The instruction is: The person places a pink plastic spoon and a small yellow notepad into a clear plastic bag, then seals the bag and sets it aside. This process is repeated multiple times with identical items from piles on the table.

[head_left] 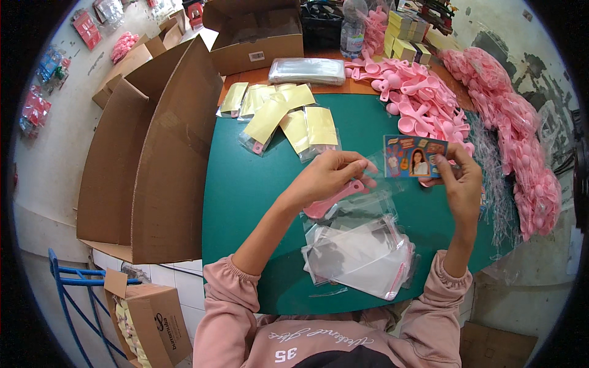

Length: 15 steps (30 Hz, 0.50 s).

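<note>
My right hand (461,178) pinches a colourful printed card (412,161) between thumb and fingers, held up over the table's right half. A bit of pink shows under those fingers. My left hand (337,175) is curled around a pink measuring spoon (334,200), whose handle slants out below the fingers. Clear film shows between its fingertips and the card; whether the fingers grip it is hard to tell. Beneath both hands lies a loose pile of clear plastic bags (362,251) on the green table mat (257,202).
Bagged yellow cards (270,119) lie at the far left of the mat. Behind them is a stack of clear bags (307,71). Pink spoons (423,101) are heaped at the far right, beside long bundles (515,129). A tall cardboard box (165,159) borders the table's left side.
</note>
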Each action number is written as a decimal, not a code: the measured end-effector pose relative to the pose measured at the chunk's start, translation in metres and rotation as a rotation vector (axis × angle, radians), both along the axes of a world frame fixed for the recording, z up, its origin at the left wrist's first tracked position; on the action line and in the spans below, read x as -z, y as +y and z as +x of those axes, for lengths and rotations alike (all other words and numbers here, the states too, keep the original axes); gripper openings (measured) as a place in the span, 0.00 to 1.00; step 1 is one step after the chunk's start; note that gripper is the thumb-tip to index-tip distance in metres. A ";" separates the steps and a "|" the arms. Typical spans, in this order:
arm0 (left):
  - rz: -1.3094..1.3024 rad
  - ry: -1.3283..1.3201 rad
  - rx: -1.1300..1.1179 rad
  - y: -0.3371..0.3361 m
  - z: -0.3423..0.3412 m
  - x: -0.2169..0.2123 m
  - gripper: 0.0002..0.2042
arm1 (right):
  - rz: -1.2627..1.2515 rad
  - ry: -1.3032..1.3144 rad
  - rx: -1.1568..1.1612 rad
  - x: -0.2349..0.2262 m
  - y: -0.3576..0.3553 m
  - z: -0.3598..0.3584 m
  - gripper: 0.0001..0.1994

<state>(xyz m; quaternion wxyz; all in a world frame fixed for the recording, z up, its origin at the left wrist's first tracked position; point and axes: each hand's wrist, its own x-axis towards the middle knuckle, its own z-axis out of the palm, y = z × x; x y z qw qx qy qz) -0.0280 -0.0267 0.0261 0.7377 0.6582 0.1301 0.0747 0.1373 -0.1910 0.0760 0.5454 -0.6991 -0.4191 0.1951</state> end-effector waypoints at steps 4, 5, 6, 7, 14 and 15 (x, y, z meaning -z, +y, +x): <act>-0.008 -0.035 -0.015 0.000 0.001 0.004 0.15 | -0.045 0.000 -0.050 -0.002 -0.002 -0.002 0.06; 0.074 -0.029 -0.037 -0.001 0.001 0.006 0.15 | -0.044 0.001 -0.049 -0.001 -0.002 -0.003 0.06; 0.155 -0.023 -0.059 -0.002 0.001 0.007 0.15 | -0.088 -0.027 -0.080 0.001 -0.001 -0.004 0.05; 0.156 -0.023 -0.058 -0.001 0.001 0.009 0.15 | -0.133 -0.055 -0.112 0.002 -0.001 -0.006 0.05; 0.291 -0.032 0.079 -0.007 0.001 0.007 0.14 | -0.276 -0.105 -0.341 0.006 0.004 -0.009 0.07; 0.323 -0.095 0.070 -0.011 0.002 0.006 0.15 | -0.391 -0.148 -0.426 0.005 0.008 -0.010 0.09</act>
